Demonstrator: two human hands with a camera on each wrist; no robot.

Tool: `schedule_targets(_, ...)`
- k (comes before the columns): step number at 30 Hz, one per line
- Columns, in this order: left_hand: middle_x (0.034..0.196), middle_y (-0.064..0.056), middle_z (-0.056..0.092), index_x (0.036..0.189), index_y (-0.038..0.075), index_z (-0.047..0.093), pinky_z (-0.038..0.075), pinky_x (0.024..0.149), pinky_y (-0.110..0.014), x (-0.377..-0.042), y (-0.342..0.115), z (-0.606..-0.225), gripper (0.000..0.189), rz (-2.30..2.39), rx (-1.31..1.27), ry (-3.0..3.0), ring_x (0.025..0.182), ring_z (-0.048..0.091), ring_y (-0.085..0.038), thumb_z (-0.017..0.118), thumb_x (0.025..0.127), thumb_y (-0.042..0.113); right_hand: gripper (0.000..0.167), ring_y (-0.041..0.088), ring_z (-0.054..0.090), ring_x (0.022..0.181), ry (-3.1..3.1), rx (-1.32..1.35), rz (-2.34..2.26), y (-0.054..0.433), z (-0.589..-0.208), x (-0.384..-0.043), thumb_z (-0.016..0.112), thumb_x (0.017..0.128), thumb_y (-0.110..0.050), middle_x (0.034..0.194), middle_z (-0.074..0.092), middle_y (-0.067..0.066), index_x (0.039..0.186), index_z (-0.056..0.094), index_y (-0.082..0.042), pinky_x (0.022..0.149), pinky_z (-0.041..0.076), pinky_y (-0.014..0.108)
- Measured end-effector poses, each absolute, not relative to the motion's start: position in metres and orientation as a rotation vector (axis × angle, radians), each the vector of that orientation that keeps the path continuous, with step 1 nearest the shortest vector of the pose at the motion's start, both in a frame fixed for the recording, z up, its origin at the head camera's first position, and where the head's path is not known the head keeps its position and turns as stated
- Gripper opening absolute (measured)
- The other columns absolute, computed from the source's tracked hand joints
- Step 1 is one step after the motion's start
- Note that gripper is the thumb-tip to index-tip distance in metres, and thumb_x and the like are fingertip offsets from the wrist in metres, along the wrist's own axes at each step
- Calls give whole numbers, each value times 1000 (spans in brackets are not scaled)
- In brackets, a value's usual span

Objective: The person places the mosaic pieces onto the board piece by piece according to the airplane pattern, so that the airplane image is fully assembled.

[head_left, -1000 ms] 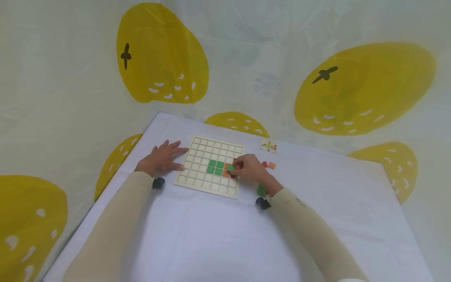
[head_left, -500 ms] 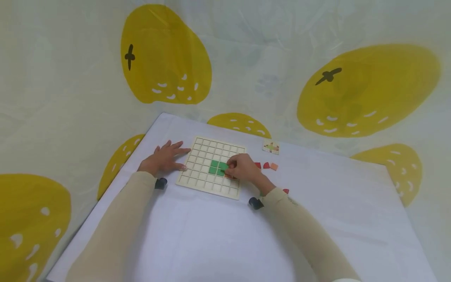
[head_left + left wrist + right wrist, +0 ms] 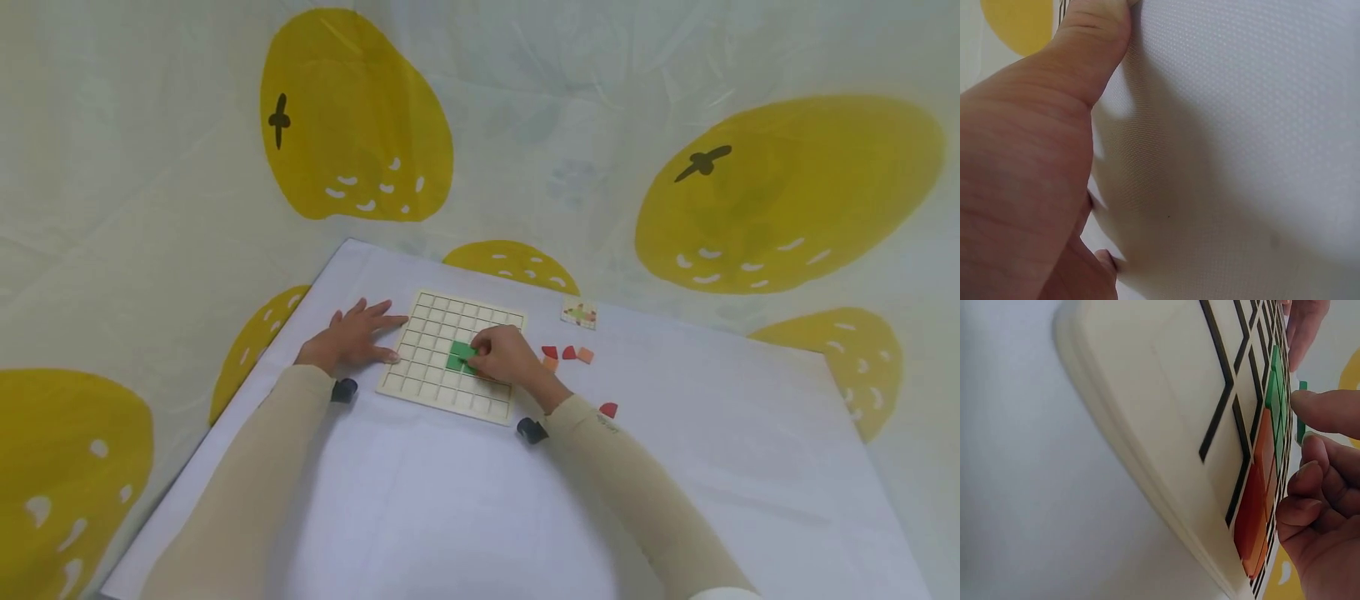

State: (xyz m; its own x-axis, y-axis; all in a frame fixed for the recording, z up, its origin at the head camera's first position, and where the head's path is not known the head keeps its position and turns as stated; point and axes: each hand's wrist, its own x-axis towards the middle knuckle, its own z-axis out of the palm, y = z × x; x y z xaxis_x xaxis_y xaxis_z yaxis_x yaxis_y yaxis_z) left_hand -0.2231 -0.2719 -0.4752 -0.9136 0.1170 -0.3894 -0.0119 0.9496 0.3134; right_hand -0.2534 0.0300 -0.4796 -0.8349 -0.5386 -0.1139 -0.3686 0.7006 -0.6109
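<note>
A cream grid board (image 3: 420,358) lies on the white table, with several green square tiles (image 3: 456,350) set near its middle. My right hand (image 3: 504,354) is over them and pinches another green square tile (image 3: 1300,428) between thumb and fingertip, on edge above the board. In the right wrist view, orange tiles (image 3: 1264,440) and a red tile (image 3: 1249,509) sit in the grid beside the green ones; the hand mostly hides these in the head view. My left hand (image 3: 352,337) rests spread at the board's left edge, thumb (image 3: 1100,22) and a fingertip touching the border.
Right of the board lie red rounded tiles (image 3: 550,352), an orange square tile (image 3: 586,356) and, nearer the right sleeve, one more red piece (image 3: 608,409). A small patterned card (image 3: 579,313) lies behind them. A fruit-print sheet (image 3: 525,150) hangs behind the table.
My right hand has moved left across the board with the green tile, from above the orange and red tiles to above the green ones. The left hand stays at the board's edge.
</note>
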Motion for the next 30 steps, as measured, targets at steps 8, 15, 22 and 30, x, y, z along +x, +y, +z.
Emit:
schedule_targets(8,178,-1,11,161,43,35,1,127,-74,-224,-273,-479,84,431,72,2704,164,-5,-41,75,89,58,24,16,56,75,2644,-752,-865,20,-487,-256,79,92,-24,73,61,1,109,78,-6,74,44,29)
schedule_targets(15,178,0,11,161,44,34,2,127,-73,-225,-272,-479,84,415,71,2699,165,-5,-41,74,89,60,22,15,55,74,2655,-791,-882,14,-490,-257,79,92,-24,72,60,0,105,78,-7,71,44,28)
schedule_targets(22,178,-2,10,162,43,34,2,127,-74,-226,-273,-479,84,413,103,2691,164,-4,-43,72,90,61,23,14,53,72,2643,-786,-904,8,-486,-257,80,92,-24,72,59,0,106,78,-5,70,42,28)
schedule_targets(30,178,-4,12,162,41,35,3,126,-76,-226,-275,-479,85,409,115,2706,164,-2,-44,73,89,61,23,11,51,70,2665,-810,-852,0,-487,-260,80,92,-26,73,59,-1,104,78,-7,66,40,24)
